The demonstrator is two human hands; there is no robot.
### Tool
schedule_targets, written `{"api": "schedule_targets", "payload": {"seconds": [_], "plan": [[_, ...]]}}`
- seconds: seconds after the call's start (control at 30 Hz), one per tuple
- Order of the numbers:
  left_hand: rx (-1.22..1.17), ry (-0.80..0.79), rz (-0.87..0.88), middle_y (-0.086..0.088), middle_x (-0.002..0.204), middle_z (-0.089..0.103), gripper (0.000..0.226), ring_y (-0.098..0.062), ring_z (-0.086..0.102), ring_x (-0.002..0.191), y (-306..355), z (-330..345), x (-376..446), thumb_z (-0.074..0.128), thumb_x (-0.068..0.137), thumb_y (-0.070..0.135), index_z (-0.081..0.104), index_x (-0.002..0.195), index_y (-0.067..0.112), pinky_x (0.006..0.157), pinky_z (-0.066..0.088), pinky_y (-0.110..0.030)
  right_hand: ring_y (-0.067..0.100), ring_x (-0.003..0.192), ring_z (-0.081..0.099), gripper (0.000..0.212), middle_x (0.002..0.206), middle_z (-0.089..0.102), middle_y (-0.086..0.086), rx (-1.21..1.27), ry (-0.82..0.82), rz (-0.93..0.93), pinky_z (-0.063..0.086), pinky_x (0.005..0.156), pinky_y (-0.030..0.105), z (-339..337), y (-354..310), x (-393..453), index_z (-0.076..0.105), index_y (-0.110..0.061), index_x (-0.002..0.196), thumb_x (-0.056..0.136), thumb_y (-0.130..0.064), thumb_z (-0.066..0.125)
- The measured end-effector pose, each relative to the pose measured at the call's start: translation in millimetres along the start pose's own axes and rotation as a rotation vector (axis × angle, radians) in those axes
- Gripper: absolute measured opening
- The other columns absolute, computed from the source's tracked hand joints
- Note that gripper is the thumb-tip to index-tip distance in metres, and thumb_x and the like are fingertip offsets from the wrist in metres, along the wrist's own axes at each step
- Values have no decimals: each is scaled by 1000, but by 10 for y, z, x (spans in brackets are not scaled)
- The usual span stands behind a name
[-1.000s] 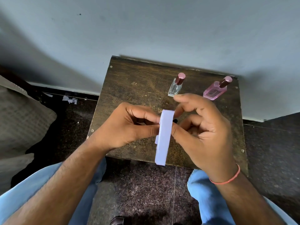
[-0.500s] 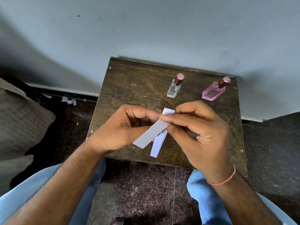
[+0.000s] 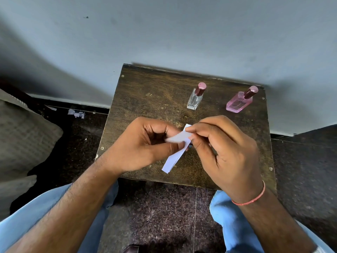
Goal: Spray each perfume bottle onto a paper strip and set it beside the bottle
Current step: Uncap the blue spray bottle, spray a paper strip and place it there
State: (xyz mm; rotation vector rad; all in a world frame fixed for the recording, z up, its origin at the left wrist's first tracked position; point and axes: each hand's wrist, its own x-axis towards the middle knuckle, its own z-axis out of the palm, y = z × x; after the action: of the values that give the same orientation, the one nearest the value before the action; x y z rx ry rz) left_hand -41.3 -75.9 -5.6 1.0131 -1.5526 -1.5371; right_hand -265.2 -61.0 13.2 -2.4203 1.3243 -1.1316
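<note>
Over the near half of a small dark wooden table (image 3: 145, 92), both hands work a bundle of white paper strips. Left hand (image 3: 144, 145): fingers curled, thumb pressing the stacked strips (image 3: 173, 159) against them; the stack slants down toward the table's front edge, its lower end free. Right hand (image 3: 224, 152): thumb and forefinger pinch the end of a single strip (image 3: 179, 136), which bends leftward across the top of the stack, blurred. A red thread band (image 3: 251, 199) circles the right wrist.

Farther back on the table, two perfume bottles stand apart from each other and clear of the hands. Clear glass bottle (image 3: 195, 99), upright, dark-red cap, roughly centre. Pink bottle (image 3: 238, 104), same kind of cap, near the right rear corner, printed lettering too small to read.

Table sits against a pale grey wall (image 3: 164, 33). Blue-trousered knees at bottom. Scraps of paper (image 3: 76, 113) lie on the dark floor at left.
</note>
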Motion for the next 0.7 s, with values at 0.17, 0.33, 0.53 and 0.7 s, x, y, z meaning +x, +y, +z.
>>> {"api": "schedule_targets", "payload": {"seconds": [0.17, 0.33, 0.53, 0.7], "plan": [[-46, -34, 4, -20, 86, 79, 14, -22, 68, 73, 14, 0, 3, 75, 95, -7, 81, 100, 5, 68, 52, -29, 24, 92, 74, 20, 105, 75, 13, -65, 9, -46, 53, 94, 18, -4, -7, 5, 80, 2, 108, 109, -11, 64], [-44, -91, -46, 1, 82, 82, 17, -8, 70, 69, 4, -30, -14, 76, 92, -11, 83, 99, 4, 64, 53, -21, 26, 93, 74, 18, 104, 76, 18, -126, 84, -58, 53, 99, 19, 4, -18, -6, 80, 5, 105, 107, -7, 67], [-129, -74, -100, -20, 93, 82, 25, -47, 75, 78, 8, -37, -63, 82, 92, 2, 78, 114, 12, 70, 58, -46, 23, 94, 71, 17, 103, 78, 18, -149, 207, -43, 49, 100, 16, -163, 91, 88, 82, 2, 108, 107, -6, 68], [-266, 3, -90, -38, 91, 74, 31, -61, 61, 69, 6, -61, -27, 81, 90, 8, 65, 111, 25, 67, 45, -53, 34, 77, 73, 12, 94, 77, 18, -147, 175, -117, 59, 77, 38, -102, 115, 46, 84, -4, 110, 99, -4, 80]]}}
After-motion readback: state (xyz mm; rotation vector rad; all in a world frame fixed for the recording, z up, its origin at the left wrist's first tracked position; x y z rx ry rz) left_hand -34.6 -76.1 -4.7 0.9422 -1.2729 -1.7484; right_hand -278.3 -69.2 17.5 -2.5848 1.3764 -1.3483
